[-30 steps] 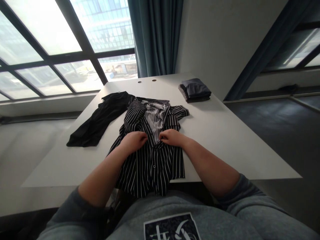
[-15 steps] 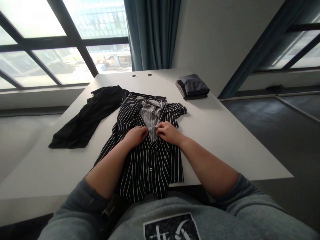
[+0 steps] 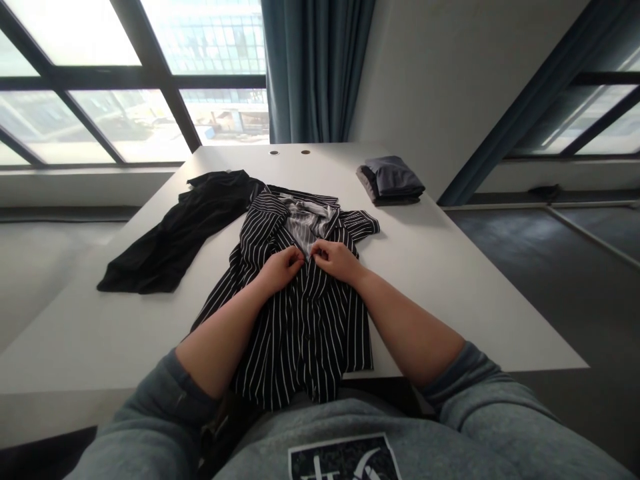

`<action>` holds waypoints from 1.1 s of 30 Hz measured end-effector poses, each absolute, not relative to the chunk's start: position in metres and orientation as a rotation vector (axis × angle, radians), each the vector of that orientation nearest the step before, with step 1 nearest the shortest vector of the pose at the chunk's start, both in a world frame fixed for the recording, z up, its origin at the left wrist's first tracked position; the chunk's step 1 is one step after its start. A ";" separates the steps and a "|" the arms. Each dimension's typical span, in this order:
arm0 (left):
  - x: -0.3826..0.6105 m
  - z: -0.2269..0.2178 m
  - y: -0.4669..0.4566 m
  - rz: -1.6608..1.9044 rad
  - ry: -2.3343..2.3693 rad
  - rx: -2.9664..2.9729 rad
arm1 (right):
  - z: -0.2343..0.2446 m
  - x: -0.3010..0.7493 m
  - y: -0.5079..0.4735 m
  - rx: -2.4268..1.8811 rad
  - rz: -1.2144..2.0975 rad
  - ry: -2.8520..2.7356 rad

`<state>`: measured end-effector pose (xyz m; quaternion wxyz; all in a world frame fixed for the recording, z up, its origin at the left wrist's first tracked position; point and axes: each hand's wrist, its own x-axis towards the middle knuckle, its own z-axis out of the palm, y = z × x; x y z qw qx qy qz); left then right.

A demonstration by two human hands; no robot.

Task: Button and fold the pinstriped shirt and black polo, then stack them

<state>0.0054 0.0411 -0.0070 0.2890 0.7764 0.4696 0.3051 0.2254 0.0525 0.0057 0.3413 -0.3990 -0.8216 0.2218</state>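
Note:
A black shirt with white stripes [image 3: 305,320] lies face up on the white table [image 3: 450,267], its hem hanging over the near edge. My left hand [image 3: 281,267] and my right hand [image 3: 336,259] meet at the shirt's front opening, just below the collar. Both hands are closed, pinching the two front edges of the shirt together. The grey striped inside of the shirt shows above my fingers.
A plain black garment [image 3: 185,230] lies spread to the left of the striped shirt. A folded dark grey garment [image 3: 393,179] sits at the table's far right. Windows, a teal curtain [image 3: 315,67] and a wall stand behind the table.
Both hands have moved up the shirt front toward the collar and closer together. More of the front opening below them is now closed.

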 end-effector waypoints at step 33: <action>0.012 -0.014 0.043 0.895 1.132 1.710 | -0.005 0.228 0.044 -0.881 0.603 -2.135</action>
